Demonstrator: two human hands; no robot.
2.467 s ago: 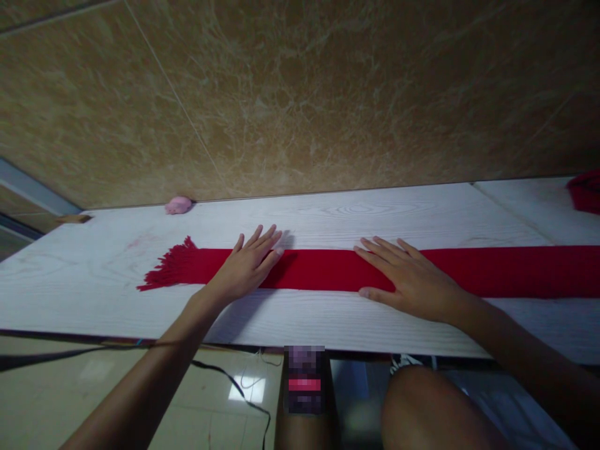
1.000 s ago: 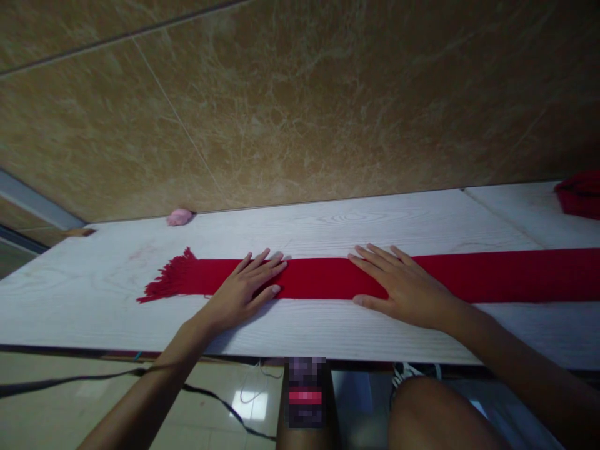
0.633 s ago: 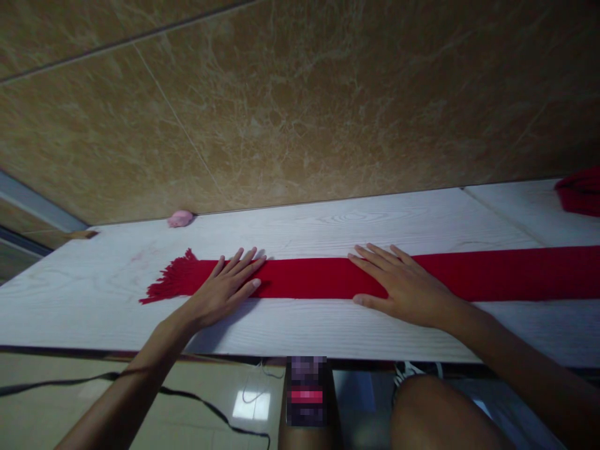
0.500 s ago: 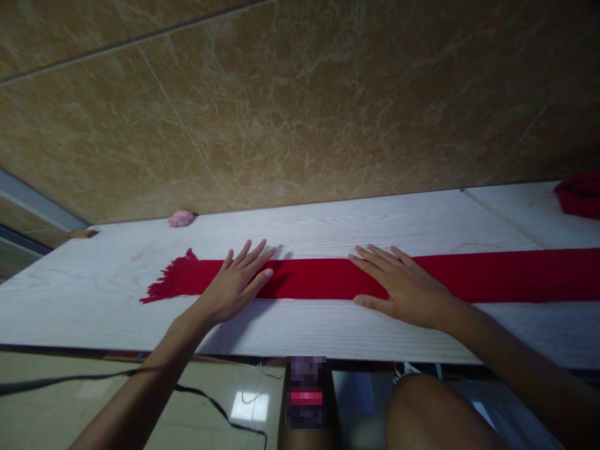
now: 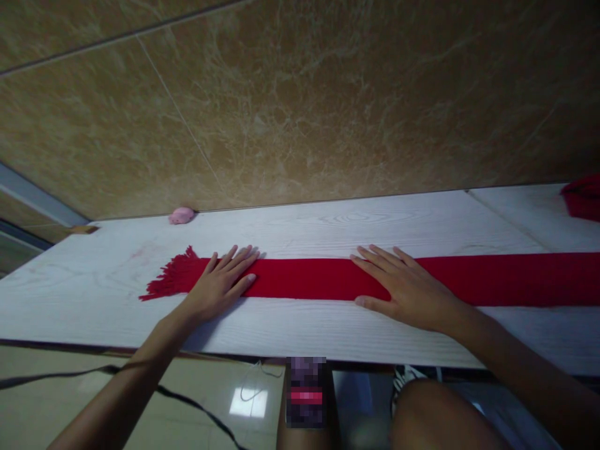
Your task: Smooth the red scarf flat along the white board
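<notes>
A long red scarf [image 5: 304, 279] lies flat in a narrow strip across the white wood-grain table [image 5: 300, 331]. Its fringe [image 5: 166, 275] fans out at the left end, and the strip runs out of view on the right. Close to the fringe, my left hand [image 5: 225, 278] rests flat on the scarf with its fingers stretched out. Farther right, my right hand [image 5: 398, 281] also lies on the cloth, palm down and fingers spread. Neither hand grips anything.
A small pink object [image 5: 182, 215] sits against the tiled wall [image 5: 300, 106] at the back left. Folded red cloth [image 5: 584, 199] lies at the far right. Below the front edge, a black strap [image 5: 197, 406] hangs over the tiled floor.
My left hand has slid left along the scarf toward the fringe and now lies down on it. The right hand has stayed in nearly the same place.
</notes>
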